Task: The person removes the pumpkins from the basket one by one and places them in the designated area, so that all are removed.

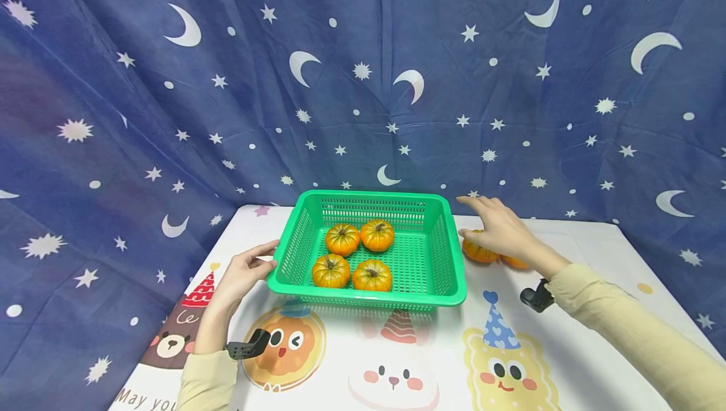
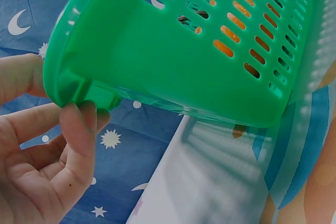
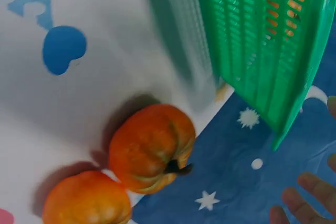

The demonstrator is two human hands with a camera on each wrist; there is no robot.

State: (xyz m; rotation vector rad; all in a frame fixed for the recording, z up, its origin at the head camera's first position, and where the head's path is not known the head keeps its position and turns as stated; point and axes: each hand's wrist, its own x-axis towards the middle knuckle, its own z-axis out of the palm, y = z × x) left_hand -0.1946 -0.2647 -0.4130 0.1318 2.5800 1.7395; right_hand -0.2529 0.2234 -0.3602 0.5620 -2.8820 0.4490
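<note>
A green plastic basket (image 1: 367,296) with slotted walls holds several small orange pumpkins (image 1: 372,275) toward its left side. At the basket's left end, my left hand (image 1: 241,275) grips the rim; the left wrist view shows its thumb and fingers (image 2: 79,140) about the rim's edge. My right hand (image 1: 501,228) is just off the right end, fingers spread and holding nothing. Below it, one pumpkin (image 1: 479,252) sits on the table beside another pumpkin (image 1: 515,263), partly covered by the hand in the head view. In the right wrist view, the fingers (image 3: 299,203) are apart from the basket.
A white tablecloth (image 1: 454,354) with cartoon prints covers the table. Behind and to the left hangs a dark blue curtain (image 1: 351,83) with moons and stars, close to the basket's back edge. Each wrist wears a black camera mount (image 1: 535,297).
</note>
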